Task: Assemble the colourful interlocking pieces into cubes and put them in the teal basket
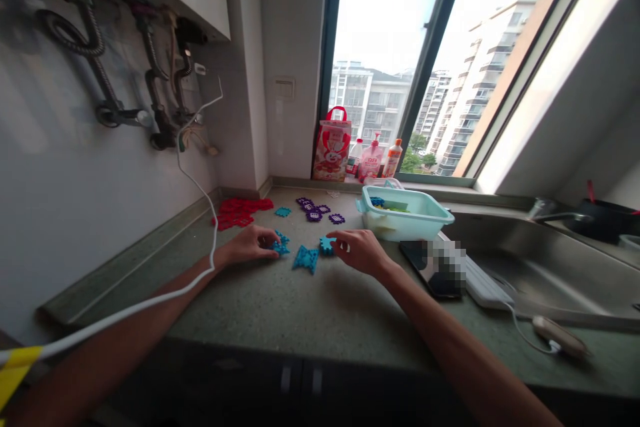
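Observation:
My left hand (253, 243) is closed, thumb and fingers pinching blue interlocking toothed pieces (283, 242) at the worktop. Opposite it, my right hand (364, 251) has its fingertips closed on the right side of another blue toothed piece (326, 245), which they partly cover. Between the two hands lie blue pieces (305, 259) with pointed corners, apart from both. A single blue piece (283, 211) rests farther back. Behind my left hand is a spread of red pieces (237, 212). Several purple pieces (314, 215) with pale centres lie beyond the middle.
A light-green tub (410, 227) with coloured pieces stands behind my right hand. Right of it are a dark phone (430, 269), a white power strip (485, 283) and the sink (565, 267). A white cable (200, 197) passes over my left forearm. Bottles (371, 161) line the windowsill.

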`<state>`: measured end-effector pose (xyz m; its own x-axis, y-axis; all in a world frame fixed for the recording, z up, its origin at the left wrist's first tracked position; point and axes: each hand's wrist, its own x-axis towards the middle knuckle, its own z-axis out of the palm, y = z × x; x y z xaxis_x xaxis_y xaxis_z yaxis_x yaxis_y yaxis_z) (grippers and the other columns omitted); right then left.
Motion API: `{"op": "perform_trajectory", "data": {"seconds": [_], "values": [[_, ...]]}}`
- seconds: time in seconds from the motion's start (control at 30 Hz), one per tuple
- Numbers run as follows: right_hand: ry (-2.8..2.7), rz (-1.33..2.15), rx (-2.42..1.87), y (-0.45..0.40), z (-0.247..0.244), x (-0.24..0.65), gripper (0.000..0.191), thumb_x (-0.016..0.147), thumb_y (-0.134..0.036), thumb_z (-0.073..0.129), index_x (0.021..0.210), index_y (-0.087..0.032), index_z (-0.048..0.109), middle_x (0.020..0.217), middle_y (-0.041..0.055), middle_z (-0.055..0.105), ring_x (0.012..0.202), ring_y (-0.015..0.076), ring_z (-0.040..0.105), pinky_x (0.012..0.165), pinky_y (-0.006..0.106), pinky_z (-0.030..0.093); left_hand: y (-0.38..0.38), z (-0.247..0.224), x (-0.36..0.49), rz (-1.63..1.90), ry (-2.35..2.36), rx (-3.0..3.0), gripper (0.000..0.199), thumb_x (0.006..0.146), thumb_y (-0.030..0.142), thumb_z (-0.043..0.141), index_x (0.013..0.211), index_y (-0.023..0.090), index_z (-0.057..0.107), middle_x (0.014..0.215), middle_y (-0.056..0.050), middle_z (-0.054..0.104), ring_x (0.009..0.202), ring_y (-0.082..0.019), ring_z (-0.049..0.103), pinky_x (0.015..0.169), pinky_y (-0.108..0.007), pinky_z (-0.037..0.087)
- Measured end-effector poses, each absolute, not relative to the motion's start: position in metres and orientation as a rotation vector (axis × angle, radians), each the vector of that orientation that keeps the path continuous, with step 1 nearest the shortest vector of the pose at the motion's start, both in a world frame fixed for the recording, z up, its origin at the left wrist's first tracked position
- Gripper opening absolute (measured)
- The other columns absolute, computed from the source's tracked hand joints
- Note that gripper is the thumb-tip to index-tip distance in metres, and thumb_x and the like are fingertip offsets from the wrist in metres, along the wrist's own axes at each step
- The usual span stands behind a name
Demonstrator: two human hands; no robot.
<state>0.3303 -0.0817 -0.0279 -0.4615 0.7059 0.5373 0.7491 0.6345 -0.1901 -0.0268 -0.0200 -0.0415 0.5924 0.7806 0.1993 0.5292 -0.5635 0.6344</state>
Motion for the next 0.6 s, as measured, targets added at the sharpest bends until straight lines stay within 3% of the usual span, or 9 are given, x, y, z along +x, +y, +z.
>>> {"op": "perform_trajectory", "data": {"seconds": [0.13, 0.23, 0.4, 0.6], "values": [[-2.252, -0.032, -1.066, -0.089, -0.015, 0.342, 0.025, 0.099, -0.03, 0.059, 0.113, -0.025, 0.08, 0.082, 0.0019, 0.079, 0.067, 0.0131, 0.07, 0.07, 0.023, 0.047, -0.053, -0.018, 0.003, 0.779, 0.879, 2.376, 0.034, 0.081, 0.048, 0.082, 0.097, 0.018, 0.077, 0.081, -0.002, 0.071, 0.072, -0.016, 0.062, 0.069, -0.027, 0.05], [-2.205, 0.064, -1.074, -0.093, -0.005, 0.355, 0.027, 0.099, -0.035, 0.059, 0.11, -0.022, 0.08, 0.076, 0.0019, 0.077, 0.062, 0.0128, 0.066, 0.066, 0.023, 0.046, -0.086, -0.007, 0.045, 0.699, 0.579, 2.505, 0.024, 0.087, 0.041, 0.078, 0.099, 0.02, 0.077, 0.084, -0.003, 0.072, 0.073, -0.015, 0.065, 0.069, -0.026, 0.051], [-2.368, 0.491, -1.184, -0.093, -0.003, 0.368, 0.031, 0.095, -0.046, 0.066, 0.103, -0.02, 0.082, 0.077, 0.0026, 0.077, 0.062, 0.0154, 0.068, 0.061, 0.023, 0.047, -0.109, -0.019, 0.098, 0.54, 0.332, 2.622, 0.011, 0.09, 0.031, 0.074, 0.097, 0.023, 0.078, 0.089, -0.003, 0.075, 0.074, -0.015, 0.069, 0.072, -0.026, 0.054], [-2.475, 0.478, -1.248, -0.089, -0.014, 0.365, 0.03, 0.088, -0.047, 0.075, 0.108, -0.026, 0.081, 0.089, 0.0012, 0.081, 0.072, 0.0181, 0.074, 0.068, 0.024, 0.05, -0.078, -0.017, 0.081, 0.77, 0.473, 2.708, 0.038, 0.084, 0.048, 0.082, 0.11, 0.021, 0.073, 0.103, -0.008, 0.075, 0.097, -0.024, 0.069, 0.093, -0.035, 0.054]]}}
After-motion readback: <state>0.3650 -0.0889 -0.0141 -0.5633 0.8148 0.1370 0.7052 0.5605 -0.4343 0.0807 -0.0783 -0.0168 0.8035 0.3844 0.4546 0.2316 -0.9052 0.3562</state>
